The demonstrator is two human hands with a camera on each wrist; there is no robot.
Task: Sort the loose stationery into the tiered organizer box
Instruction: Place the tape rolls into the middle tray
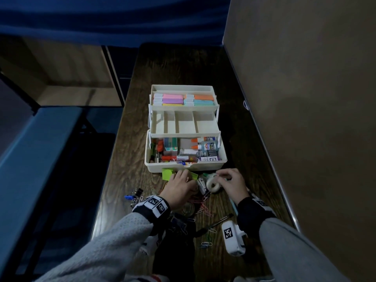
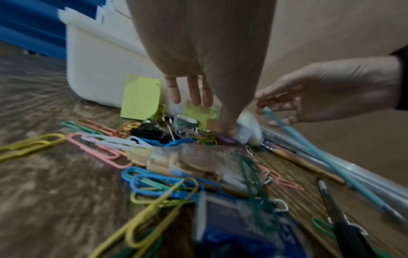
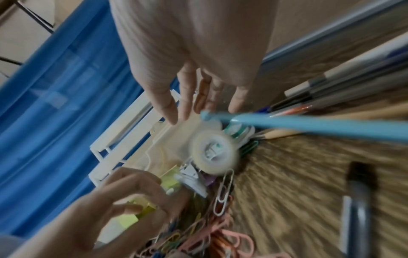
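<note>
While you look down from the head view, your left hand (image 1: 179,185) rests with bent fingers on the green sticky notes (image 1: 167,173), just before the open organizer box (image 1: 222,159) on the table (image 1: 126,159), and your right hand (image 1: 232,183) is over the tape roll (image 1: 212,185). From the left wrist, your fingers (image 2: 194,90) hang relaxed above the paper clips (image 2: 99,148). From the right wrist, your fingers (image 3: 167,103) are spread, a blue pen (image 3: 309,125) beneath them; I cannot tell if they grasp it.
</note>
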